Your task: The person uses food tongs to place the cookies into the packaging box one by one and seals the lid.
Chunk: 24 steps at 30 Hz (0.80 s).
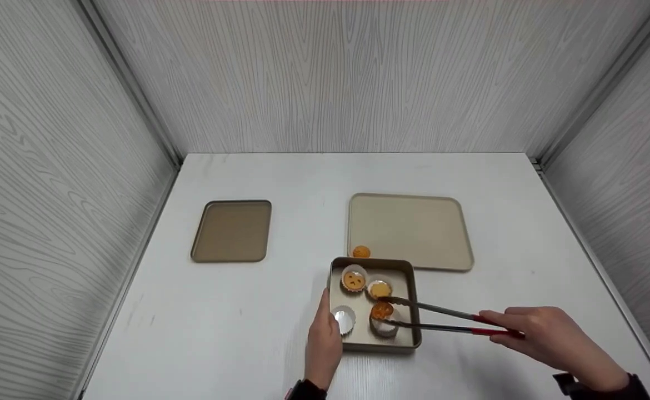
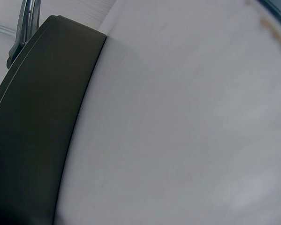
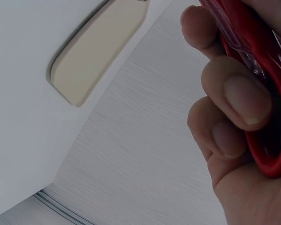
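Observation:
My right hand grips the red handles of metal tongs; its curled fingers show in the right wrist view. The tong tips stand on both sides of a round orange cookie, over a paper cup at the lower right of a square baking pan. Against the pan's left wall, my left hand rests with its fingers straight. Two more paper cups hold a cookie with holes and a yellow cookie. The lower left cup is empty.
Behind the pan lies a large beige tray, with one orange cookie at its front left corner. A smaller brown tray sits to the left. Wood-grained panels close off the table's back and sides.

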Each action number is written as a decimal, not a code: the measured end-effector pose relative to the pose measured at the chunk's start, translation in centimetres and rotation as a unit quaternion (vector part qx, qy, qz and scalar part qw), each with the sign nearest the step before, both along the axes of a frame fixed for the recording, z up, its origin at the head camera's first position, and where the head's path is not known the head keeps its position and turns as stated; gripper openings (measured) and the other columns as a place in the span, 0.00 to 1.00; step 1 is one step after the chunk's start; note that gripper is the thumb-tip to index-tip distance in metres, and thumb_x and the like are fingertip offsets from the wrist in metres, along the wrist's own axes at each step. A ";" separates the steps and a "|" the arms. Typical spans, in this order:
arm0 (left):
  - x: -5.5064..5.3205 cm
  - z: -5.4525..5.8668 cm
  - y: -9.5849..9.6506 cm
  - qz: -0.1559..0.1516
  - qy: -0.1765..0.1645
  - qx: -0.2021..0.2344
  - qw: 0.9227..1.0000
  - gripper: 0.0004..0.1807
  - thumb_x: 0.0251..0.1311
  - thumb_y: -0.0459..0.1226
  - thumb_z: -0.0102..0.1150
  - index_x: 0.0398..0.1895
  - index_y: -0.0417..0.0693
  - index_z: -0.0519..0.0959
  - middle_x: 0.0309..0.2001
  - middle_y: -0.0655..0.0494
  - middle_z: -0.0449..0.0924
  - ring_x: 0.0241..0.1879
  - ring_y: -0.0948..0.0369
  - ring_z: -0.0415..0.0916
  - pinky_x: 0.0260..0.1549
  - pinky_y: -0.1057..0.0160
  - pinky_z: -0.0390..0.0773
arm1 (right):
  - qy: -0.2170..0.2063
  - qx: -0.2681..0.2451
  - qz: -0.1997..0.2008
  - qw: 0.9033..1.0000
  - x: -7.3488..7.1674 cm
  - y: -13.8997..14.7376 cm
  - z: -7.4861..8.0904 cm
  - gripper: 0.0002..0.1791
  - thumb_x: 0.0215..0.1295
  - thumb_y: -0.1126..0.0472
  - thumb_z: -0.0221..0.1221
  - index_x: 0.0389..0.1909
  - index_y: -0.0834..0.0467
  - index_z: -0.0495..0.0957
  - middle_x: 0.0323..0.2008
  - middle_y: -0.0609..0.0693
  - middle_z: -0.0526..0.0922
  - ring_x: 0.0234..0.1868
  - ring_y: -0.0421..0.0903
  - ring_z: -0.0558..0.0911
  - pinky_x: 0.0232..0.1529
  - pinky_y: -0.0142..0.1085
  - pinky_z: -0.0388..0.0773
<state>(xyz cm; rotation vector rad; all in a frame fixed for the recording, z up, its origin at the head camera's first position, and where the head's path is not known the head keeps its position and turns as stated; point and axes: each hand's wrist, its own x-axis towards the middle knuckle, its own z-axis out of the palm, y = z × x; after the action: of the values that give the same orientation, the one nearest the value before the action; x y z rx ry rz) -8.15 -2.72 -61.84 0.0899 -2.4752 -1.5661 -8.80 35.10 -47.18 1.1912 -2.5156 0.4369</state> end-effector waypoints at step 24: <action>-0.1 0.4 0.0 -0.003 -0.013 0.003 1.000 0.29 0.78 0.28 0.39 0.79 0.37 0.57 0.76 0.43 0.63 0.68 0.52 0.70 0.55 0.51 0.77 | -0.016 -0.007 -0.013 1.000 0.6 0.6 0.0 0.25 0.46 0.58 0.79 0.49 0.49 0.88 0.21 0.27 0.69 0.21 0.22 0.63 0.21 0.17 0.59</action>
<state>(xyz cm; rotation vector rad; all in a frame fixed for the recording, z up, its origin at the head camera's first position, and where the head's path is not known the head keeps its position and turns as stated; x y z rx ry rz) -8.23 -2.72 -61.44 0.1027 -2.4929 -1.5843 -8.15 35.69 -47.14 1.1550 -2.5474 0.4695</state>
